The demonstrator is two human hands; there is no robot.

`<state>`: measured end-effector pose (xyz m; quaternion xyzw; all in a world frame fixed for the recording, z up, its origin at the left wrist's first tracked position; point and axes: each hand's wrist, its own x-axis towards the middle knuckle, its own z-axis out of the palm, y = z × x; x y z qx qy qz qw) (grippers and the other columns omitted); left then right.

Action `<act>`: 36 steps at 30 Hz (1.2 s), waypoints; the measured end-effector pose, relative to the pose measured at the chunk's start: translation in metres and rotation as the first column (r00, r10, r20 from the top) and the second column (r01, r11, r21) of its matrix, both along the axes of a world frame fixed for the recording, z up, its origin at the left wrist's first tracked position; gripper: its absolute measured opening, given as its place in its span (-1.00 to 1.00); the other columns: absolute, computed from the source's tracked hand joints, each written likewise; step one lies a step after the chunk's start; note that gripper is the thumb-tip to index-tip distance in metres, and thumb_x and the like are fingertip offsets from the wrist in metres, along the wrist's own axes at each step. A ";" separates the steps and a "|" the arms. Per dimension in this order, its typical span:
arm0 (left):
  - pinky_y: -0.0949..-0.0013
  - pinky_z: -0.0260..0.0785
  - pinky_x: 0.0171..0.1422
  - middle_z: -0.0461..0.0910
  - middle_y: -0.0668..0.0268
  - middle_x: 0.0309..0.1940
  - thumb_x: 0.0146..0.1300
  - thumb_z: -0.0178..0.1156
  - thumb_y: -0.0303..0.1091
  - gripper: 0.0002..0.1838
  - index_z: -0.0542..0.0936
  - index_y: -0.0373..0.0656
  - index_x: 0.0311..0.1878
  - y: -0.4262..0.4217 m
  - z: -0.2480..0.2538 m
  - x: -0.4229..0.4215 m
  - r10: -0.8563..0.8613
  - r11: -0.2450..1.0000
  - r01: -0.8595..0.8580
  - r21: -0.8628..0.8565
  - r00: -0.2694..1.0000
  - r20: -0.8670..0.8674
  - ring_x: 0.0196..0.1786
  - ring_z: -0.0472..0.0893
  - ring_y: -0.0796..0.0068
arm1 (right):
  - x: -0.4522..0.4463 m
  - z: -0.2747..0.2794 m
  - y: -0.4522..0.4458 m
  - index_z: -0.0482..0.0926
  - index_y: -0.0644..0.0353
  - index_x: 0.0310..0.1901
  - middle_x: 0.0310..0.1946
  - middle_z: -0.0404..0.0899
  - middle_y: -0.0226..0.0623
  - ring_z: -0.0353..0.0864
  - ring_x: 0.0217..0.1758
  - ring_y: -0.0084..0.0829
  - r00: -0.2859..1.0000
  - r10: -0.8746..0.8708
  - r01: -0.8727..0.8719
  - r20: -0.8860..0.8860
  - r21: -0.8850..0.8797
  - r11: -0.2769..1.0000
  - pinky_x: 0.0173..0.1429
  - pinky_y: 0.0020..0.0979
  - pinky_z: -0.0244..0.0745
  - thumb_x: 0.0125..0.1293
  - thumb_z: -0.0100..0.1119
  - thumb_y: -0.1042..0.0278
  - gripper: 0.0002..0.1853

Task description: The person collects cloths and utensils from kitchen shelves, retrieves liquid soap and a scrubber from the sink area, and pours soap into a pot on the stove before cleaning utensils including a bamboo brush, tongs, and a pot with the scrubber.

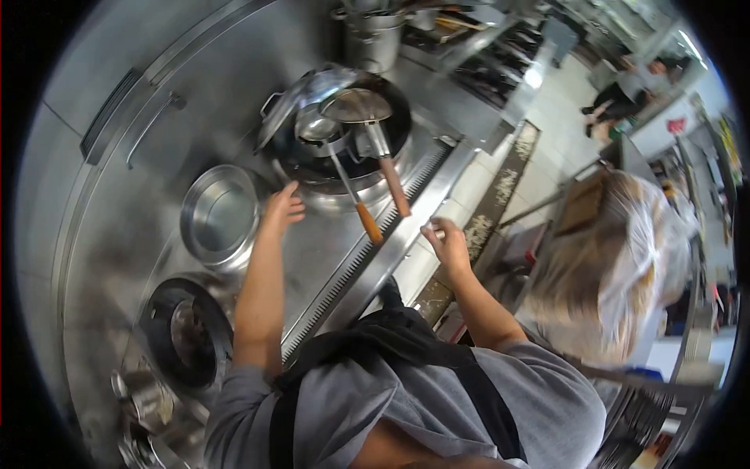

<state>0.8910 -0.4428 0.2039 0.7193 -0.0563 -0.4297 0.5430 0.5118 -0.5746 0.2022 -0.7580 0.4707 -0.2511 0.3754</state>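
Note:
Over the steel counter, my left hand (283,209) has its fingers apart and nothing in it, between a round steel pot (221,216) and a large wok (398,117). My right hand (447,238) is closed beside the counter's front edge; whatever it may hold is too small to name. A strainer (355,105) with a brown wooden handle lies across the wok, its handle end a little above my right hand. Beside it rests a ladle (348,184) with an orange-brown handle end. A metal lid (281,117) leans at the wok's left side.
A dark pan (187,332) and small metal containers (148,399) stand at the lower left. A tall steel pot (373,43) is behind the wok. Large plastic-wrapped bags (605,266) sit at the right. Another person (637,86) is far off at the upper right.

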 end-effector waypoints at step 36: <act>-0.03 0.60 -0.10 0.53 0.00 -0.31 0.00 -0.10 -0.70 -0.84 0.41 -0.46 -0.31 -0.045 0.004 -0.121 0.444 0.767 -0.561 -0.311 0.814 -0.374 -0.28 0.61 0.04 | 0.056 -0.001 -0.160 0.07 0.27 0.41 -0.17 0.55 0.23 0.57 -0.11 0.19 0.816 0.513 -0.553 -0.268 -0.099 0.828 0.02 -0.01 0.49 -0.02 0.17 0.56 -0.13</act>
